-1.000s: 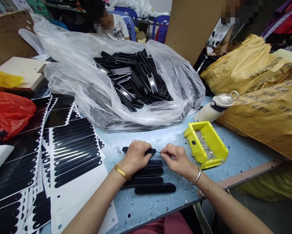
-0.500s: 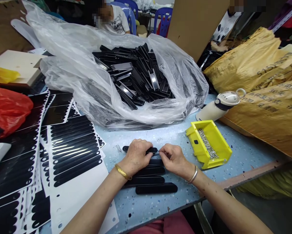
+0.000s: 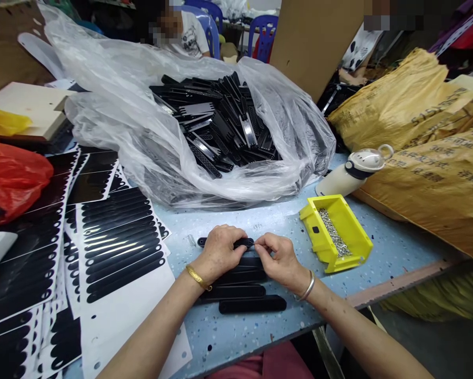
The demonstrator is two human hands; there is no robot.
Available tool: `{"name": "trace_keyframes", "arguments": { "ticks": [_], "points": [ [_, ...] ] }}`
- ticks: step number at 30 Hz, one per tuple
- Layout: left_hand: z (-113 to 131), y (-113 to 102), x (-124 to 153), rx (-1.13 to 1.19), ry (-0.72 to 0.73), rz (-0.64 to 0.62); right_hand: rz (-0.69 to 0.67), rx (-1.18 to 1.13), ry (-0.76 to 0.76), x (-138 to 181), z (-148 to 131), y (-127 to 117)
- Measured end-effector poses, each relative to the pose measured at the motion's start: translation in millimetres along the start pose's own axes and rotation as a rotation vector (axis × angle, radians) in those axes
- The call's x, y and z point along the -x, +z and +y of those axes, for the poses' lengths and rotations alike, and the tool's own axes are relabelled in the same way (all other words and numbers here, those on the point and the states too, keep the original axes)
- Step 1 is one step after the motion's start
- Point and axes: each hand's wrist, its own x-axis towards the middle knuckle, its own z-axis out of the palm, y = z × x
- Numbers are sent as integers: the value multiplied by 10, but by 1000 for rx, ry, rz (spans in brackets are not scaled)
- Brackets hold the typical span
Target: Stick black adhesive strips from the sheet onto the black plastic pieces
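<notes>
My left hand (image 3: 223, 247) is closed over a slim black strip-shaped piece (image 3: 242, 242) with rounded ends, pressing it near the table. At that piece's right end, my right hand (image 3: 279, 258) pinches with thumb and forefinger; whatever is between those fingertips is too small to name. Several similar black pieces (image 3: 252, 305) lie in a row below, close to my wrists. A yellow bin (image 3: 349, 231) to the right of my right hand holds many small shiny metal parts (image 3: 333, 231).
A big clear plastic bag (image 3: 173, 179) full of black pieces (image 3: 224, 121) stands behind my hands. Sheets of black stickers (image 3: 121, 237) cover the left side. A white bottle (image 3: 342, 176) and yellow sacks (image 3: 429, 152) are on the right. Another person (image 3: 192, 34) sits beyond the bag.
My right hand has shifted slightly left, its fingertips now right against the end of the black piece. My left hand keeps its hold.
</notes>
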Motion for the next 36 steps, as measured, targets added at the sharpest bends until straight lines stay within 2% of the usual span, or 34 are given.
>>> {"name": "trace_keyframes", "arguments": {
  "ticks": [15,24,31,36],
  "points": [
    [4,1,5,-6,10,-1,-48,107,-17,0,59,10],
    [-8,12,8,-1,17,19,32,249,-101,43,61,91],
    [-21,25,-2,-16,38,19,58,109,-39,2,72,110],
    [-10,16,-8,-10,21,11,0,-21,36,-47,73,62]
  ]
}}
